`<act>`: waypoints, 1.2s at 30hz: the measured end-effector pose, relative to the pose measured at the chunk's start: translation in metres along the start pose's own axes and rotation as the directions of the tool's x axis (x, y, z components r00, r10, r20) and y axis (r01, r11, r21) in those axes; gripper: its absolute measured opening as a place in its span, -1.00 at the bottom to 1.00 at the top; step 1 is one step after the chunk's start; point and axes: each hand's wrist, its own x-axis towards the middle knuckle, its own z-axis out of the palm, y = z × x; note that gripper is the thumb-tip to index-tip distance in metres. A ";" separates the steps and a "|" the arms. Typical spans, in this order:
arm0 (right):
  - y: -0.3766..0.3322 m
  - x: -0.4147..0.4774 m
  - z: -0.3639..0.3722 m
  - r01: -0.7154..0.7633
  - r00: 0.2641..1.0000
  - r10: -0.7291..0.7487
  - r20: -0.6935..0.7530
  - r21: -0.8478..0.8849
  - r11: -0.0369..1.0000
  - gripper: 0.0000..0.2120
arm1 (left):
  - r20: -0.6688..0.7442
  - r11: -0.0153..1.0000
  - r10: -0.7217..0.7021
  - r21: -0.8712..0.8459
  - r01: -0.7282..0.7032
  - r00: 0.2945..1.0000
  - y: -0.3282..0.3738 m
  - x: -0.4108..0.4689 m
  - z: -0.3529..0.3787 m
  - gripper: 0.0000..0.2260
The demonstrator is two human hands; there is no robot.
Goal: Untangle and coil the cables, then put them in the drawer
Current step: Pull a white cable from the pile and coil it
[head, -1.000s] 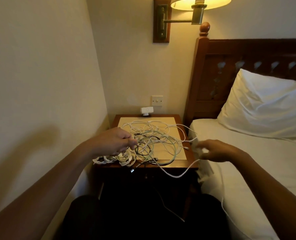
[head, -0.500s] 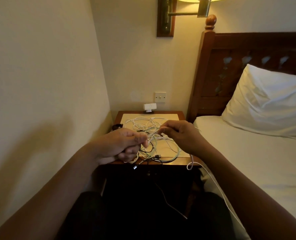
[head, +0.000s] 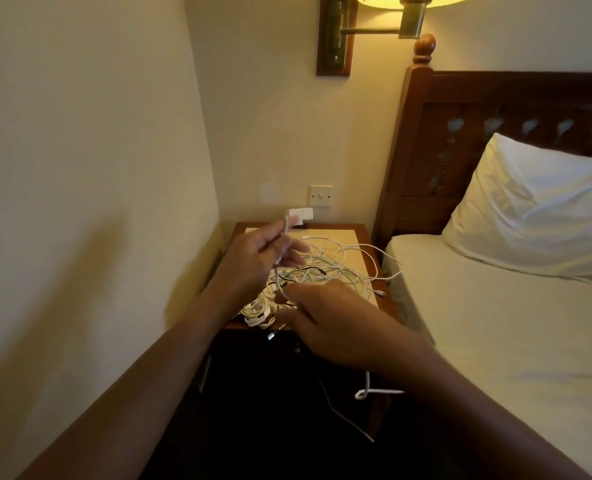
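Observation:
A tangle of white, green and black cables (head: 336, 268) lies on the wooden nightstand (head: 369, 237). My left hand (head: 263, 254) is raised over the table's left side and pinches one white cable (head: 280, 261) near its upper end. That cable runs down to my right hand (head: 322, 313), which grips it lower, over the table's front edge. A coiled white bundle (head: 258, 311) sits at the front left corner. More cable ends (head: 367, 393) dangle below the table front. The drawer front is dark and hard to make out.
A bed with white sheet (head: 495, 323) and pillow (head: 537, 209) stands close on the right, its headboard (head: 460, 133) behind. A wall closes the left side. A small white device (head: 299, 216) sits at the table's back, under a wall switch (head: 321, 195) and lamp (head: 412, 12).
My left hand has risen from the table's front toward the back, lifting a white cable. My right hand came in from the bed side and has dropped lower along that cable.

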 end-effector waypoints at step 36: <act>0.013 0.025 -0.089 0.029 0.969 -0.044 -0.243 -0.066 0.997 -0.83 | 0.190 0.993 -0.083 0.101 0.064 0.978 0.003 -0.014 -0.017 -0.67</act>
